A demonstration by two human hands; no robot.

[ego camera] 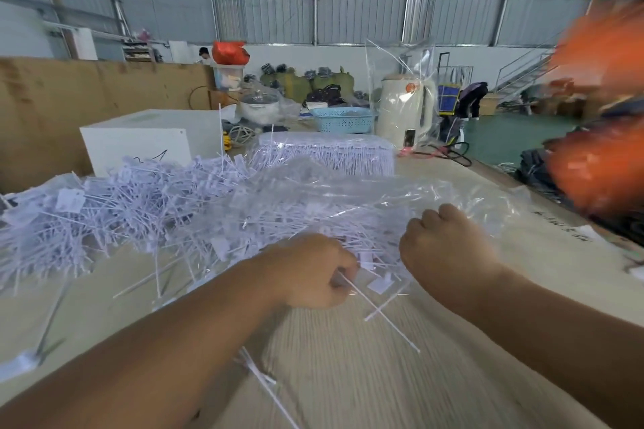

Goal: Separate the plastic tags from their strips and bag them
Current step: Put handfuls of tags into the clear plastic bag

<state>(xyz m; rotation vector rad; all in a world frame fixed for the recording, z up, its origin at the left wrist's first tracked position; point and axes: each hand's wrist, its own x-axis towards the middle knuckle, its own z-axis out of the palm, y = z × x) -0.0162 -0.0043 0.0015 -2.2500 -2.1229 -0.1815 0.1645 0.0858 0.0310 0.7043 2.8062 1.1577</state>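
Left hand [315, 272] pinching a white strip [380, 313] at centre frame, right hand [449, 251] gripping the clear bag [348, 191], tags [122, 205] heaped on the counter [348, 359]

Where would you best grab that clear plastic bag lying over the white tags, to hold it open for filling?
Probably at its loose near edge, coming from the right, where the right hand already sits against the clear plastic bag. The film there lies crumpled and raised off the table, so fingers could pinch it. Farther left it drapes over the pile of tags.
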